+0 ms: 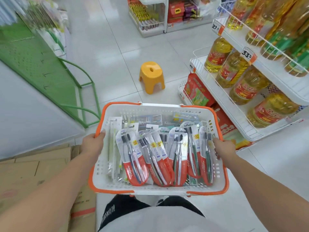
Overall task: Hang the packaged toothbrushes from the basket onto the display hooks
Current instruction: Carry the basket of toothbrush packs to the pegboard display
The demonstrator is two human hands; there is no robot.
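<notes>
I carry a white basket with an orange rim (167,107) in front of me at waist height. My left hand (92,144) grips its left rim and my right hand (224,148) grips its right rim. Inside lie several packaged toothbrushes (157,158) with red card bottoms, side by side, plus slimmer green-and-white packs (113,148) along the left wall. A green pegboard display rack (41,64) with small hooks stands at the left, blurred.
An orange plastic stool (151,77) stands on the tiled floor ahead. White wire shelves (237,114) with cooking-oil bottles and red bags line the right. Flattened cardboard (33,173) lies at my lower left. More shelves (165,15) stand at the far end.
</notes>
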